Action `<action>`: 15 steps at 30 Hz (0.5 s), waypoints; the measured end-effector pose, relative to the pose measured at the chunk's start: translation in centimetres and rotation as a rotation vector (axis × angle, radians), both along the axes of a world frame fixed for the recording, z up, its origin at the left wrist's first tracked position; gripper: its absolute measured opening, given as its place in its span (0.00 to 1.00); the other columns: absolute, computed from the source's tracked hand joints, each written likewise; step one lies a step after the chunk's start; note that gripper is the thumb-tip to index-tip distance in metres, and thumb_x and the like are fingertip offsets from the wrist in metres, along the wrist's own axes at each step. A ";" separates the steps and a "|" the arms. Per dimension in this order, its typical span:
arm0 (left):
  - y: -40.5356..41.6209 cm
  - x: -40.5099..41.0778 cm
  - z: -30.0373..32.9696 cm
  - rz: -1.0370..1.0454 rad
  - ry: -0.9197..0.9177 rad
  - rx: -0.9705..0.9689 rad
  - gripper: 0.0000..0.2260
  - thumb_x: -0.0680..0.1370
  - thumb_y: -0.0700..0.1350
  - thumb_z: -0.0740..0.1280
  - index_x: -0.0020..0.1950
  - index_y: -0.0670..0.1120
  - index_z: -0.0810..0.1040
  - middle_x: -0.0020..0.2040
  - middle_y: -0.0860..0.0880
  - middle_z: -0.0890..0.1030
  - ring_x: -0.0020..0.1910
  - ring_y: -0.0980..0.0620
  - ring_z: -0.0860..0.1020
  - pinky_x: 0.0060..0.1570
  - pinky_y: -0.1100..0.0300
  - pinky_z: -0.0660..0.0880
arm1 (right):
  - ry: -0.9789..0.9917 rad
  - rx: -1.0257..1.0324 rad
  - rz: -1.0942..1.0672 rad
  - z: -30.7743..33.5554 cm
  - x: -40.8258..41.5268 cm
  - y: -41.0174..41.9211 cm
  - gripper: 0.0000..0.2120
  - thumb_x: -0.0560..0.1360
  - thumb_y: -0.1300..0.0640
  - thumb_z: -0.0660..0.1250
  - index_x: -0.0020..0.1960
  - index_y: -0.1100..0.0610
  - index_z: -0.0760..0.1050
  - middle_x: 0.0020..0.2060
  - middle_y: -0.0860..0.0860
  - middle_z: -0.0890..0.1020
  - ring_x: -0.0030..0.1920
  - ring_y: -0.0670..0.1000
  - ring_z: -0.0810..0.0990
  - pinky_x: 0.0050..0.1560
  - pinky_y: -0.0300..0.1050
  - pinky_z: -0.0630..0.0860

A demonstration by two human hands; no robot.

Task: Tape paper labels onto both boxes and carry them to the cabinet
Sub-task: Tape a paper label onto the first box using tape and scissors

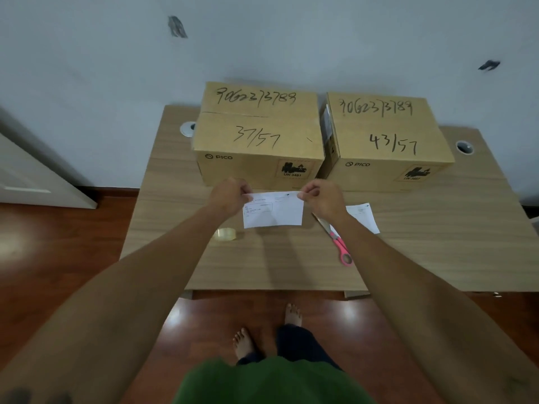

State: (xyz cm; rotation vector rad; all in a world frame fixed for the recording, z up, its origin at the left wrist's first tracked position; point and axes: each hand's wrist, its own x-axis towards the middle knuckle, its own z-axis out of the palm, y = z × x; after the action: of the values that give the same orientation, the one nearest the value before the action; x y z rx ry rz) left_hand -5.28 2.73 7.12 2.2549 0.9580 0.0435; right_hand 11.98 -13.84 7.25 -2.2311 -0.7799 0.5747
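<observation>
Holding label (274,211) above tabletop (291,258), just before left box (259,135). Left hand (230,195) and right hand (323,198) each pinching 1 upper corner. Hanging limp: judging it thin, light, floppy, needing both corners. Running long axis left-right, print facing up. Lying nearby: tape (225,234).

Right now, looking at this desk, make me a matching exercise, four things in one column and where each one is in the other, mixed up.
Things:
1. tape roll
2. scissors
3. held paper label
4. box marked 43/57

Places:
A. far right of the desk
B. pinched by left hand and right hand
C. under the left forearm
D. beside the right forearm

Pairs: 1-C, 2-D, 3-B, 4-A
</observation>
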 end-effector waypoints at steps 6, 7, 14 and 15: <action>2.5 -1.1 4.2 0.081 -0.220 0.030 0.04 0.71 0.42 0.73 0.40 0.49 0.78 0.36 0.54 0.78 0.35 0.59 0.74 0.35 0.67 0.67 | -0.049 0.135 -0.044 3.4 -0.7 2.1 0.04 0.72 0.57 0.75 0.40 0.53 0.81 0.40 0.52 0.84 0.39 0.46 0.78 0.42 0.39 0.76; 2.9 -1.1 4.8 0.093 -0.249 0.041 0.05 0.70 0.43 0.73 0.40 0.49 0.79 0.35 0.54 0.78 0.35 0.59 0.74 0.35 0.68 0.68 | -0.056 0.150 -0.048 4.0 -0.7 2.5 0.03 0.72 0.57 0.75 0.41 0.53 0.81 0.40 0.54 0.84 0.39 0.46 0.78 0.43 0.39 0.76; 6.2 0.2 7.7 0.158 -0.368 0.078 0.04 0.71 0.45 0.74 0.43 0.47 0.81 0.34 0.56 0.78 0.34 0.63 0.74 0.38 0.76 0.70 | -0.119 0.190 -0.087 6.7 0.9 5.6 0.04 0.71 0.53 0.76 0.42 0.50 0.81 0.37 0.49 0.83 0.37 0.44 0.78 0.46 0.40 0.79; 6.6 0.5 8.0 0.160 -0.376 0.077 0.04 0.71 0.44 0.74 0.44 0.47 0.81 0.35 0.56 0.78 0.34 0.63 0.74 0.36 0.76 0.69 | -0.129 0.194 -0.089 7.0 1.2 6.1 0.04 0.71 0.53 0.75 0.42 0.50 0.81 0.36 0.48 0.83 0.37 0.43 0.79 0.45 0.39 0.78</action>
State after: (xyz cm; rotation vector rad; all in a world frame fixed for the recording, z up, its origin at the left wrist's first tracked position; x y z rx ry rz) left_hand -4.75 9.30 15.11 2.1277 0.9376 0.5631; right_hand 13.22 -7.70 14.21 -2.1261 -0.7627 0.3015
